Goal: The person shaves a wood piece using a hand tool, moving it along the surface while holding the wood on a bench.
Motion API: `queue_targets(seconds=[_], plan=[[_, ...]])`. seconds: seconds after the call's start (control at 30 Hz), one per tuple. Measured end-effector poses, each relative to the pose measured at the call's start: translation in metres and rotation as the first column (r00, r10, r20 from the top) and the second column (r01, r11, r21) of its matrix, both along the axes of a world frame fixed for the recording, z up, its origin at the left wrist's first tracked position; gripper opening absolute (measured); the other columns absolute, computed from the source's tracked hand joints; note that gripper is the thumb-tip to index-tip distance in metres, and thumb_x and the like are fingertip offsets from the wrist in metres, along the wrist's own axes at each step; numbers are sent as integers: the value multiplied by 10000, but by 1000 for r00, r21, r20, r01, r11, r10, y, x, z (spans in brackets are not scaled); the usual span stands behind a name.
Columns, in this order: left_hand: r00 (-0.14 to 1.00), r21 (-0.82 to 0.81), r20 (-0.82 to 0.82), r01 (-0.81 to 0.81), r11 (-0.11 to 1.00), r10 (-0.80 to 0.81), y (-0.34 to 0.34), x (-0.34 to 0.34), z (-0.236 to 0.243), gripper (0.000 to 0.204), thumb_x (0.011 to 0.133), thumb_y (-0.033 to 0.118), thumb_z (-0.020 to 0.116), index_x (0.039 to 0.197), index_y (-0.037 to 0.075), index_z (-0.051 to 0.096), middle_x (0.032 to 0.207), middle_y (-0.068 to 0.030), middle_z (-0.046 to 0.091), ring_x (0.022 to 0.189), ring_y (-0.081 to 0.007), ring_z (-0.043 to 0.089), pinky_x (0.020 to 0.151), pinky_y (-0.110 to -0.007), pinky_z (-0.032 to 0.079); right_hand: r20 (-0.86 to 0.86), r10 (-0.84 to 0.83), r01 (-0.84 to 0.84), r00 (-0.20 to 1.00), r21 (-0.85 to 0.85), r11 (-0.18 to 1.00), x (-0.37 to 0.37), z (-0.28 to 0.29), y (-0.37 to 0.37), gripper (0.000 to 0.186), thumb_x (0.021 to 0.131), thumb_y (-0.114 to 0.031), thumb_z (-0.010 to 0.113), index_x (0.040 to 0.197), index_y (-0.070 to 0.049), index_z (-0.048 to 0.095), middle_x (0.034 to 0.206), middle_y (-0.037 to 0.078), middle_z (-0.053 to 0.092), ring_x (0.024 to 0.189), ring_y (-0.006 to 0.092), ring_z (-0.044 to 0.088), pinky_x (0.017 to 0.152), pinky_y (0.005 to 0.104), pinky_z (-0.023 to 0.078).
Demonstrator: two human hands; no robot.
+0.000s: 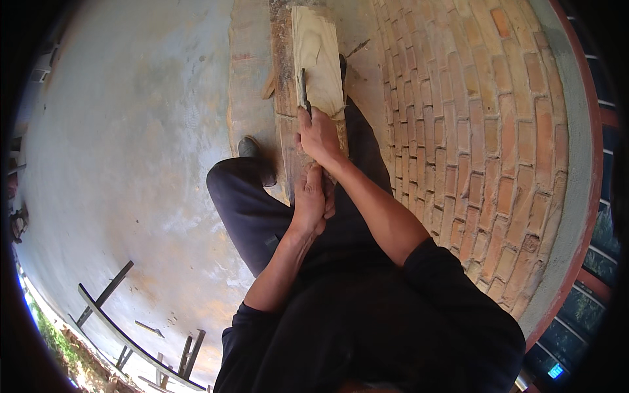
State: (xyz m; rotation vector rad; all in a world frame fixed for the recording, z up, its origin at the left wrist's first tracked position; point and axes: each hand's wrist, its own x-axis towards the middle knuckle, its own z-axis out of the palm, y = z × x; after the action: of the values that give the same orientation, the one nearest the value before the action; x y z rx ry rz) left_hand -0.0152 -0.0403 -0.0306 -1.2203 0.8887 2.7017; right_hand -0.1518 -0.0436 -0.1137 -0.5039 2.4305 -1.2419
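Note:
A pale wooden board (322, 65) with visible grain lies lengthwise on a rough, narrow wooden bench (284, 72) between my legs. My right hand (320, 136) is closed around a dark, narrow-bladed tool (303, 88), whose blade points away from me over the board's left side. The tool's exact kind is unclear. Just nearer to me, close to the right wrist, my left hand (311, 196) is also closed, its fingers curled. What sits inside that grip is hidden. Both hands are over the near end of the board and bench.
A brick-paved strip (472, 144) runs along the right, bordered by a grey curb (583, 164). Smooth concrete floor (144, 131) spreads out on the left. At the lower left stands a dark bench-like frame (124, 334), with a hammer-like tool (149, 327) near it.

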Motion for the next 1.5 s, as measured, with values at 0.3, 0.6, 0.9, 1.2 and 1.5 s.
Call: queue_targets(seconds=[0.3, 0.6, 0.9, 1.2, 1.5], plan=[[996, -95, 74, 65, 993, -58, 40, 52, 10, 373, 1106, 379, 360, 891, 111, 504, 516, -4, 421, 327, -116, 357, 304, -276, 276, -153, -34, 22, 988, -80, 997, 50, -7, 30, 406, 1053, -315, 454, 897, 35, 588, 662, 188, 598, 596, 361, 633, 612, 471, 500], [992, -157, 115, 66, 985, -48, 37, 44, 6, 344, 1103, 343, 368, 874, 117, 491, 503, 5, 381, 328, -108, 326, 294, -264, 251, -122, 162, -140, 979, 174, 975, 49, 9, 34, 345, 1023, -249, 435, 1073, 32, 630, 924, 265, 656, 860, 421, 673, 747, 534, 532], [998, -90, 24, 56, 994, -54, 25, 15, 2, 338, 1101, 353, 393, 866, 129, 487, 578, 8, 444, 359, -103, 354, 321, -280, 255, -203, 26, -13, 979, 68, 998, 26, -16, 28, 311, 1024, -251, 455, 884, -11, 594, 687, 191, 619, 642, 385, 641, 594, 497, 494], [1000, -46, 11, 25, 999, -25, 18, 9, -8, 338, 1101, 355, 398, 872, 124, 493, 535, 7, 421, 340, -111, 325, 321, -269, 247, -177, -61, 51, 982, -62, 997, 7, -25, 14, 413, 1047, -316, 466, 826, 18, 568, 594, 159, 546, 530, 331, 619, 548, 452, 496], [994, -105, 79, 79, 991, -71, 37, 39, -3, 330, 1106, 329, 371, 877, 124, 493, 540, 33, 415, 349, -86, 320, 324, -262, 228, -219, -34, 32, 975, -10, 999, 44, -9, 34, 504, 1061, -366, 395, 767, 3, 571, 569, 151, 573, 542, 308, 631, 577, 440, 501]])
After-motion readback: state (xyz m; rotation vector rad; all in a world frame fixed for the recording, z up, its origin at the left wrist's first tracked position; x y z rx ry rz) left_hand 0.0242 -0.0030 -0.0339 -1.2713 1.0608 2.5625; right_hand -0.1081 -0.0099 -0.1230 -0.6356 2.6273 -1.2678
